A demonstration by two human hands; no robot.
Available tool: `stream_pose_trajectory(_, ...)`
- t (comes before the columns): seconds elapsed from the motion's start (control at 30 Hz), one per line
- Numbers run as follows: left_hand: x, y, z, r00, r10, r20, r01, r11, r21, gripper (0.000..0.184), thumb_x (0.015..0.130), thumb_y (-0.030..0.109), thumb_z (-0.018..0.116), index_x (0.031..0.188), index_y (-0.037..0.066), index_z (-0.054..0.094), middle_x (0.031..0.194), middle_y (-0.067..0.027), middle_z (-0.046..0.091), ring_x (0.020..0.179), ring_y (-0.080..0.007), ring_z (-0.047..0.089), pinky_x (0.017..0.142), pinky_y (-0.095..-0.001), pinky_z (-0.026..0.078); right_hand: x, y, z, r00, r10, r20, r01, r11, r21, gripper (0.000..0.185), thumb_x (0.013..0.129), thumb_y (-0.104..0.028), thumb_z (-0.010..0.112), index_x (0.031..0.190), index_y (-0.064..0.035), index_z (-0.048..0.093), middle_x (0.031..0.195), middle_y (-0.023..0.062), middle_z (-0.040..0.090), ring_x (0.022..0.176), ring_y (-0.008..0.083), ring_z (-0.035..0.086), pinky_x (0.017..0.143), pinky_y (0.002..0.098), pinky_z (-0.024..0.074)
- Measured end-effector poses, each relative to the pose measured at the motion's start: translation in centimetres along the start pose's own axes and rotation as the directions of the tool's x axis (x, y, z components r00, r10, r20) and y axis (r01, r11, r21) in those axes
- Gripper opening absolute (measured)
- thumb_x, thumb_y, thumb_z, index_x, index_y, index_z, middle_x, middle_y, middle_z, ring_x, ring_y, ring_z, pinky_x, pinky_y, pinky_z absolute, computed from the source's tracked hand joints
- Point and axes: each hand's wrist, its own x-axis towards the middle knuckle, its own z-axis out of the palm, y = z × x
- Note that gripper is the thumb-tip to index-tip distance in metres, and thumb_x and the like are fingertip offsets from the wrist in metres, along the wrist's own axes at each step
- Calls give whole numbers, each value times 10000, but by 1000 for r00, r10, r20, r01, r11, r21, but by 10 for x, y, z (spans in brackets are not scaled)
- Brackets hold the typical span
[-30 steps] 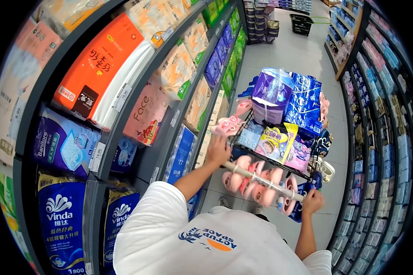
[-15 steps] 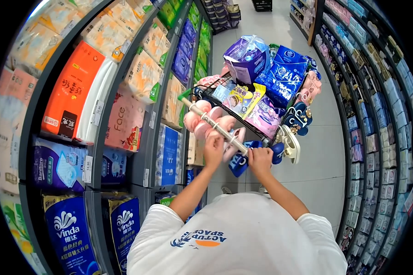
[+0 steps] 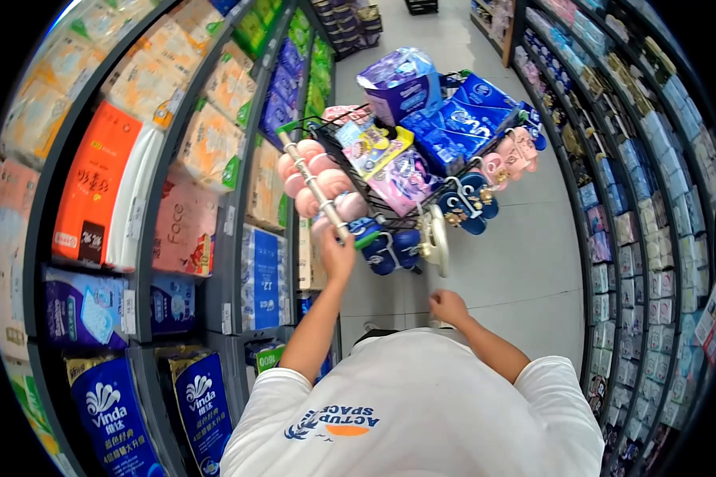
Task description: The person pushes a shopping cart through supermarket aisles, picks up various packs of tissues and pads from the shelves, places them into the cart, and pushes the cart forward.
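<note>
My left hand (image 3: 338, 256) is wrapped around the near end of the shopping cart handle (image 3: 314, 188). My right hand (image 3: 449, 308) is off the handle, in the air over the floor, with its fingers curled and nothing visible in them. Pink slippers (image 3: 332, 184) hang along the handle side of the cart. Blue slippers (image 3: 391, 250), a cream-white slipper (image 3: 435, 238) and navy clogs with charms (image 3: 471, 205) hang around its near corner. Inside the basket lie a purple pack (image 3: 400, 87), a blue pack (image 3: 460, 119) and a pink-purple pack (image 3: 406, 181).
A shelf on the left carries tissue packs, among them an orange pack (image 3: 97, 184) and blue Vinda packs (image 3: 113, 405). Along the right runs a rack (image 3: 636, 238) of small packaged goods. Grey floor tiles (image 3: 525, 274) lie between them. Stacked goods (image 3: 348, 25) stand farther ahead.
My right hand has let go of the handle and drawn back toward my body. My left hand has slid to the handle's near end. The cart has turned and shifted left in view.
</note>
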Motion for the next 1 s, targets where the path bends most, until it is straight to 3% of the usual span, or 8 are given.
stream_pose_trajectory(0.07,12,-4,0,1000,-16,5,16,999,35,404,783,192,713,1127,35,572,985,-154,613,932,-331,596,819,-418,462,-4,125,10,962,264,76,-262,965,-28,288,778,-298,636,895,-43,701,899,173,695,850,339,665,778,434,523)
stream_pose_trajectory(0.1,18,0,-1,1000,-14,-12,15,997,69,404,790,185,703,1141,36,570,991,-157,616,930,-334,599,815,-420,465,7,267,54,976,170,137,-95,894,-437,330,773,-300,628,925,-14,690,945,208,684,876,376,656,825,438,522)
stream_pose_trajectory(0.17,32,3,-3,998,-57,5,56,990,129,390,805,168,674,1161,46,572,985,-155,620,906,-339,607,805,-426,470,-61,259,-15,783,579,-228,-614,780,-125,375,770,-264,603,949,61,655,1018,294,644,986,444,615,852,460,513)
stream_pose_trajectory(0.23,51,-8,3,997,-72,-14,74,988,136,343,814,160,652,1136,66,582,973,-152,626,890,-356,608,790,-449,470,-83,318,-39,731,658,-180,-669,743,-3,279,754,-179,572,898,43,659,756,217,681,636,330,679,609,422,540)
stream_pose_trajectory(0.27,60,-12,5,996,-84,-19,86,981,172,340,818,166,649,1139,77,580,978,-157,628,899,-365,608,788,-459,469,-102,294,-66,676,732,-80,-676,660,329,216,764,-147,557,844,34,645,644,147,661,476,237,629,451,369,484)
stream_pose_trajectory(0.5,110,-7,9,953,-299,-56,296,869,397,311,848,242,644,1132,128,590,1060,-142,662,985,-356,626,796,-490,482,-97,303,-102,557,819,-138,-759,570,316,193,769,-142,565,712,35,617,606,150,637,456,220,608,385,345,444)
stream_pose_trajectory(0.7,145,-17,14,910,-412,-47,384,796,468,292,886,322,599,1081,106,620,1070,-134,668,973,-349,637,796,-475,487,61,236,-91,818,504,-277,-441,859,261,197,777,-164,606,687,11,620,559,96,597,478,182,575,458,333,450)
stream_pose_trajectory(1.0,199,-31,33,908,-399,-127,416,824,384,318,932,336,531,1144,99,546,1068,-169,642,945,-383,622,780,-500,472,271,89,-163,841,394,-371,-146,825,546,367,821,-175,608,1123,33,634,934,98,656,868,175,595,725,299,463)
